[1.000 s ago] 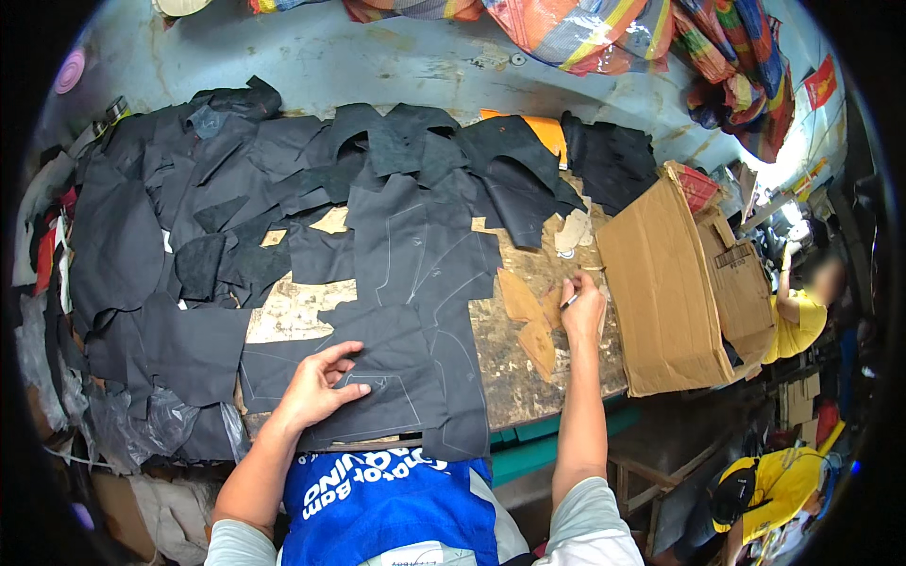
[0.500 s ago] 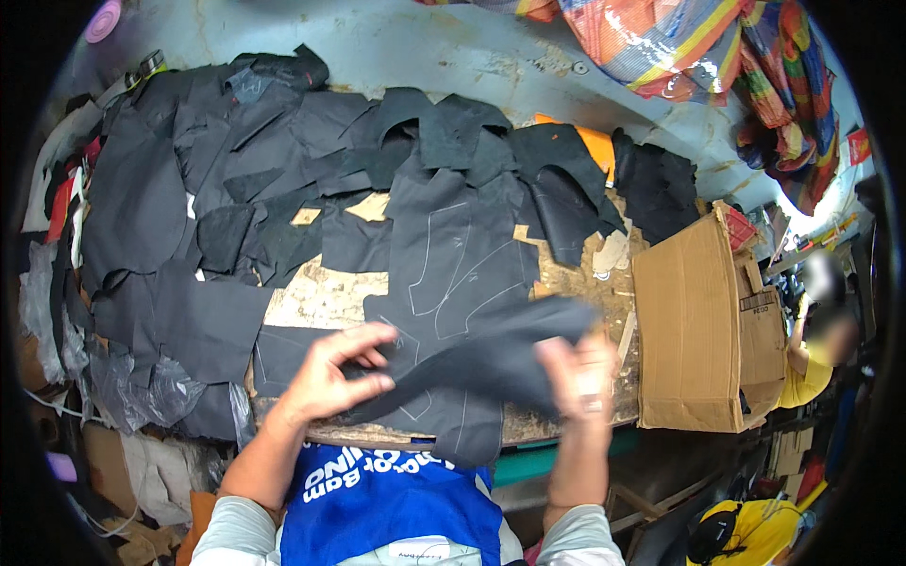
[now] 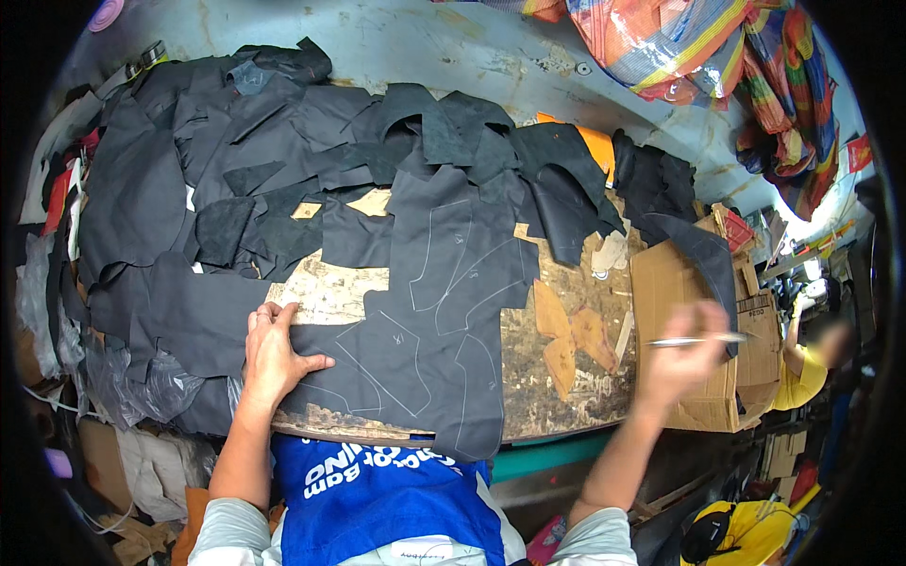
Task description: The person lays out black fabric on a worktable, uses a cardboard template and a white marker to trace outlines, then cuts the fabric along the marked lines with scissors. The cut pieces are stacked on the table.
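My left hand (image 3: pixel 272 357) lies on the near left part of a black leather sheet (image 3: pixel 444 236), its fingers and thumb spread. Pale curved outlines are drawn on that sheet. Over at the right, my right hand (image 3: pixel 681 363) is blurred, its fingers closed round a thin silver pen (image 3: pixel 696 340). A loose black leather piece (image 3: pixel 703 255) hangs over the cardboard box (image 3: pixel 675 302), just above that hand; I cannot tell whether the fingers touch it.
Black leather pieces (image 3: pixel 132 198) lie heaped across the back and left of the worn wooden table (image 3: pixel 528 406). Tan shaped pieces (image 3: pixel 554 325) rest between the sheet and the box. Striped plastic bags (image 3: pixel 651 38) hang at the upper right. Another person (image 3: pixel 813 368) is beyond the box.
My right hand has moved right, from over the sheet to the box. The loose black piece is now at the box, uncovering drawn outlines and tan pieces. My left hand has moved left and down onto the sheet.
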Demonstrator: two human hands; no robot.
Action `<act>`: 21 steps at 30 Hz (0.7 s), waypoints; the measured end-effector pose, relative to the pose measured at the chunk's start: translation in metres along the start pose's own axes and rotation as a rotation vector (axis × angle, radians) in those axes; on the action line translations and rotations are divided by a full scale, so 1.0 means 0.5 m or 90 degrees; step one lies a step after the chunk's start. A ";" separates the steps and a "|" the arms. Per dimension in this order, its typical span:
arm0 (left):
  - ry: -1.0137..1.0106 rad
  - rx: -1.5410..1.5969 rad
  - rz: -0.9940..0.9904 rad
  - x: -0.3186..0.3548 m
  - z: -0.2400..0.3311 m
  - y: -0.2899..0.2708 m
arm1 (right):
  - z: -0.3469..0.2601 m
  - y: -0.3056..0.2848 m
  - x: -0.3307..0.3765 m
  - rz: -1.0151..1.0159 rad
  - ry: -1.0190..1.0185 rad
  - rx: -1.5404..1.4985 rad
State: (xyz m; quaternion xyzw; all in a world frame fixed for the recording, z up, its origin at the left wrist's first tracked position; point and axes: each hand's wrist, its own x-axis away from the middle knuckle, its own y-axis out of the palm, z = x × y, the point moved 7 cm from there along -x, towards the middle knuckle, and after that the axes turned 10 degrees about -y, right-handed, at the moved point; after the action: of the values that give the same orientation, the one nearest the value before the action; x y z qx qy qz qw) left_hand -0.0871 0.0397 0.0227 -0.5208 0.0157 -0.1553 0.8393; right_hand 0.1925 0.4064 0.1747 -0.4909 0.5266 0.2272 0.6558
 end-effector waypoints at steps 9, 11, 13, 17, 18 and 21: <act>0.120 0.162 -0.311 0.021 0.021 0.055 | -0.265 0.262 0.253 -0.552 0.199 -0.230; 0.091 0.304 -0.472 0.032 0.017 0.073 | -0.273 0.258 0.269 -0.557 0.222 -0.336; 0.045 0.429 -0.622 0.037 0.021 0.074 | -0.265 0.247 0.273 -0.522 0.293 -0.455; 0.212 0.276 -0.482 -0.010 0.098 -0.040 | -0.248 0.192 0.234 -0.392 0.423 -0.617; 0.281 0.190 -0.437 -0.028 0.131 -0.093 | -0.245 0.181 0.223 -0.382 0.484 -0.595; 0.385 -0.037 -0.424 -0.083 0.217 -0.241 | -0.355 0.073 0.201 -0.496 0.407 -0.712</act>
State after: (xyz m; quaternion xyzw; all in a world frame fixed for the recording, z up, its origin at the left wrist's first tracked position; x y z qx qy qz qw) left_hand -0.1356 0.0963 0.1728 -0.4520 0.0959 -0.5618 0.6862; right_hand 0.1139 0.2429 0.0747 -0.9436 0.2855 0.0587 0.1567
